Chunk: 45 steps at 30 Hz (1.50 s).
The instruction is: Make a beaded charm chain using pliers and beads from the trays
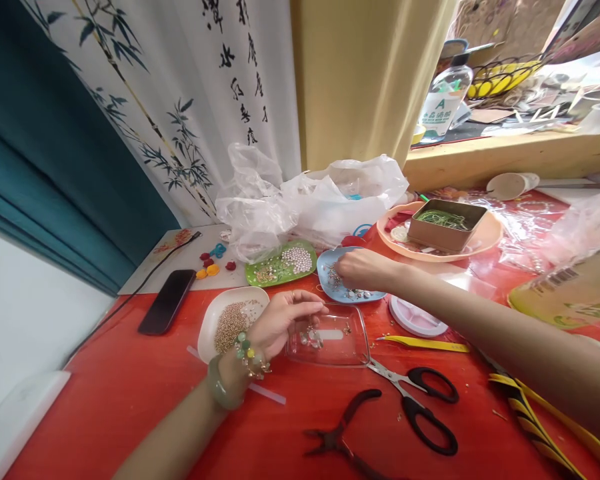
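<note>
Left hand point(286, 317): thumb and fingers held close together above the clear tray point(353, 347); whether anything is pinched cannot be told.
Right hand point(357, 270): fingers curled down over the blue plate point(325, 259); their grip is hidden.
Beads point(359, 293): beneath the right fingers; could be scattered if the rim is knocked.
Scissors point(405, 387): right of the left fingers, tips by the tray's corner; if bumped, the tray could be jolted.

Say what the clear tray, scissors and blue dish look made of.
Clear tray: probably glossy hard plastic; red tabletop shows through, edges glint. Glass possible.
Scissors: metal blades, grey sheen; black handles, likely smooth plastic.
Blue dish: opaque, likely plastic, given the even colour and smooth rim; glazed ceramic possible.
</note>
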Available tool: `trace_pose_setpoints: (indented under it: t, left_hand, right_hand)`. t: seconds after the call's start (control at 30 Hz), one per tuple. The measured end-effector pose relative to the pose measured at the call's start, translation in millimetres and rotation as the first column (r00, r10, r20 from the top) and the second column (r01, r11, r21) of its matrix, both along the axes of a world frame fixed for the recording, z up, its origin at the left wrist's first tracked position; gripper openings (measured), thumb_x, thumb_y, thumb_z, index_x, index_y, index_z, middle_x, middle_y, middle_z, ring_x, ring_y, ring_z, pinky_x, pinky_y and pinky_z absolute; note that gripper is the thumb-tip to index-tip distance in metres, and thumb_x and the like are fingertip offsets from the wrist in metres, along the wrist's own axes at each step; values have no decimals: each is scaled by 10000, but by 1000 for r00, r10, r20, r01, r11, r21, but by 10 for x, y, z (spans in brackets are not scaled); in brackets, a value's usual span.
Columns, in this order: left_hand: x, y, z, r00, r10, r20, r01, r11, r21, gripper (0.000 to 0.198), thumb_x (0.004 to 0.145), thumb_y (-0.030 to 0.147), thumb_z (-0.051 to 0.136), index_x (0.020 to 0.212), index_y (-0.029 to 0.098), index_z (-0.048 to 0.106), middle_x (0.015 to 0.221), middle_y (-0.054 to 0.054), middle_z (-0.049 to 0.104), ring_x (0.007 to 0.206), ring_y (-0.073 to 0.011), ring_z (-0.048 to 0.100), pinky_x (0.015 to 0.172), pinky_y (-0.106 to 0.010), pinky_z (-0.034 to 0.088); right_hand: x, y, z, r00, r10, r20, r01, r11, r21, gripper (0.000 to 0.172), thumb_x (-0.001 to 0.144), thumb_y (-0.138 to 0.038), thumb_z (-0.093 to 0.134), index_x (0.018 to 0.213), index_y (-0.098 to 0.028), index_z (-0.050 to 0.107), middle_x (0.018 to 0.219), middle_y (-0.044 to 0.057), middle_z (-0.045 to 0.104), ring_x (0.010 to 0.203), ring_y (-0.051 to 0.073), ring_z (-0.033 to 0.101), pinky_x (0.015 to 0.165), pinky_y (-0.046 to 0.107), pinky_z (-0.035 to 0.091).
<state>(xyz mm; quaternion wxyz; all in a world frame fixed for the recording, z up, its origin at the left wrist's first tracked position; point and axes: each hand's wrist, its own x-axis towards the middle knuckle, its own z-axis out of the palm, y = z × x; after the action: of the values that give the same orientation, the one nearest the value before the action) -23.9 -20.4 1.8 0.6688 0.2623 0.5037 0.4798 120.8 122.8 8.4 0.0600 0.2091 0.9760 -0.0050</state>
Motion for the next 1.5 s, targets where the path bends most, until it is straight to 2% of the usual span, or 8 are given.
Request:
trace_pose_setpoints:
  t: [0.13, 0.27, 0.4, 0.5, 0.63, 0.83, 1.1, 1.5]
  left_hand:
    - [0, 1, 0, 1000, -11, 26, 10, 1000, 14, 180, 613, 160, 734, 740, 91, 627, 730, -44, 662, 540, -61, 549, 524, -173, 433]
    - [33, -17, 17, 996, -6, 85, 6, 1000, 3, 187, 609, 147, 739, 744, 86, 625, 720, -40, 654, 541, -55, 549, 554, -174, 438]
    - [94, -57, 44, 986, -11, 164, 8, 1000, 21, 189, 612, 155, 741, 742, 86, 623, 703, -34, 643, 530, -53, 546, 538, -170, 430]
    - [134, -89, 67, 982, -25, 189, 17, 999, 45, 170, 632, 172, 732, 740, 89, 630, 696, -24, 630, 535, -52, 545, 536, -169, 429]
    - [164, -121, 92, 980, -58, 188, 49, 997, 51, 157, 642, 177, 726, 742, 91, 642, 703, -28, 634, 546, -56, 545, 546, -180, 435]
    - [181, -139, 95, 980, -58, 193, 49, 997, 53, 162, 626, 169, 737, 737, 91, 648, 696, -32, 647, 553, -56, 551, 565, -180, 441]
    - [200, -139, 107, 983, -30, 180, 28, 999, 15, 186, 593, 180, 760, 714, 92, 649, 653, -20, 627, 559, -64, 550, 581, -190, 433]
    - [205, -155, 109, 984, -76, 161, 73, 997, 26, 186, 585, 196, 763, 682, 106, 631, 639, -9, 602, 560, -72, 547, 570, -198, 425]
  right_hand:
    - [192, -134, 98, 937, -235, -257, 192, 965, -181, 119, 747, -121, 466, 730, -119, 585, 689, 66, 658, 622, 148, 613, 540, 240, 448]
    - [390, -497, 140, 834, -367, -412, 197, 895, -399, 192, 835, -217, 379, 776, -137, 543, 751, 61, 674, 667, 118, 637, 573, 211, 495]
    - [439, -896, 127, 490, -601, -632, -36, 710, -703, 159, 767, -303, 514, 691, -168, 555, 661, 41, 662, 609, 134, 622, 544, 250, 513]
    - [396, -1087, 109, 382, -606, -698, -83, 729, -679, 87, 731, -225, 543, 662, -184, 576, 643, 29, 657, 612, 136, 611, 546, 256, 507]
    - [353, -1185, 83, 363, -533, -764, -25, 814, -580, 94, 723, -158, 523, 649, -191, 570, 598, 6, 635, 556, 119, 582, 502, 234, 484]
    - [360, -1225, 75, 400, -441, -804, 13, 879, -476, 107, 729, -125, 513, 659, -192, 559, 590, -4, 628, 518, 103, 563, 476, 215, 458]
    - [346, -1218, 13, 448, -396, -802, 56, 907, -417, 96, 746, -138, 507, 704, -194, 572, 598, 4, 622, 483, 100, 519, 437, 222, 424]
    - [340, -1202, 21, 427, -278, -861, -109, 929, -354, 110, 774, -80, 517, 794, -178, 562, 747, 26, 567, 615, 98, 519, 508, 221, 458]
